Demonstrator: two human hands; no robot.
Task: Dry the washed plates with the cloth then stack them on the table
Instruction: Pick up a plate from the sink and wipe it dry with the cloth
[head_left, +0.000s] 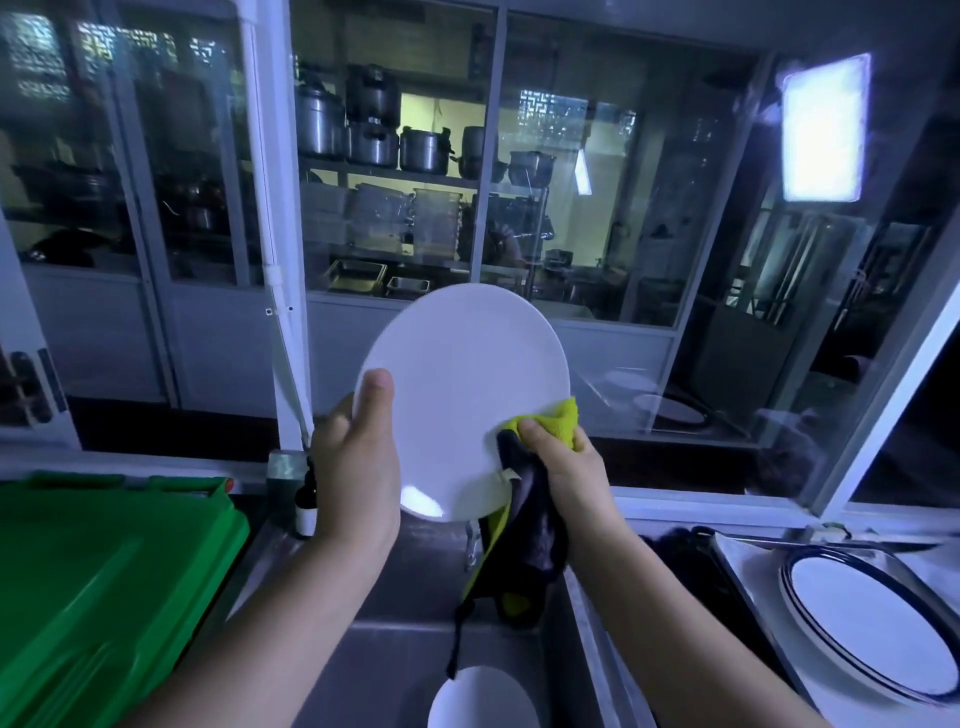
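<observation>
plain white plate (462, 384) held up on edge mid-scene, yellow-and-dark cloth (524, 519) bunched on its lower right rim, tail dangling, blue-rimmed plates (872, 623) stacked flat near right, second white plate (483, 699) lying near centre

That plate (462, 395) you're holding up – plain white, no pattern. Your cloth (524, 514) two-tone: lime-yellow one side, dark charcoal other. On your right, rimmed plates (872, 623) white, thin navy band round edge. Down in sink (395, 649), second plate (483, 701) also plain white; sink itself dull grey steel. Left of you, bin (104, 571) bright green. Then small bottle (306, 499) – dark, white label. Behind glass, pots (374, 140) silvery.
</observation>
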